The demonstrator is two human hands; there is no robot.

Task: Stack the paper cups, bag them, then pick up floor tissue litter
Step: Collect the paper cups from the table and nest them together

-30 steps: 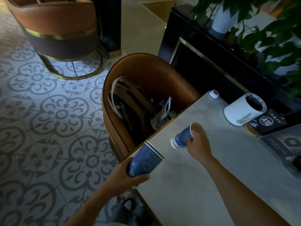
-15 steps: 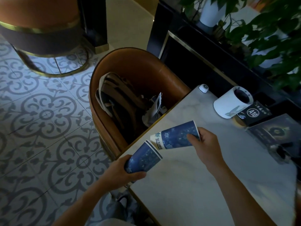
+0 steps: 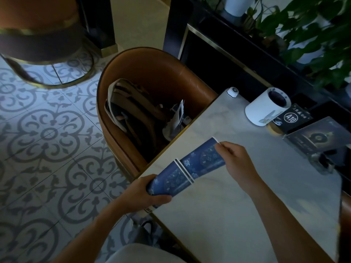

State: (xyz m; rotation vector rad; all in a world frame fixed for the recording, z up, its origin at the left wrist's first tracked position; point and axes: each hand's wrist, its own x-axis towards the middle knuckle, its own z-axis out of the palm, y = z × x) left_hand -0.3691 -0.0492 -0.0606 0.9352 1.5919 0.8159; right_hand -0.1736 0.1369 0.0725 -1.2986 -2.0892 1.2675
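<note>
Two blue patterned paper cups with white rims are held over the near left corner of the pale marble table point(image 3: 247, 196). My left hand point(image 3: 140, 196) grips the base of the lower cup stack point(image 3: 169, 183), whose doubled rim shows. My right hand point(image 3: 235, 160) holds the upper cup point(image 3: 203, 160) by its rim, and that cup's bottom end sits inside the lower one. Both lie tilted, mouths pointing up and right. A grey bag point(image 3: 146, 234) hangs or lies below the table edge by my legs, partly hidden.
A brown leather chair point(image 3: 161, 73) with a backpack point(image 3: 131, 112) and crumpled paper point(image 3: 176, 118) stands left of the table. A white cylindrical holder point(image 3: 266, 109), an A10 sign point(image 3: 290, 117) and a dark booklet point(image 3: 319, 139) sit at the far right. Patterned floor tiles point(image 3: 47, 133) spread to the left.
My right hand brought its cup from apart and pushed its bottom into the cup held by my left hand. The camera view shifted slightly.
</note>
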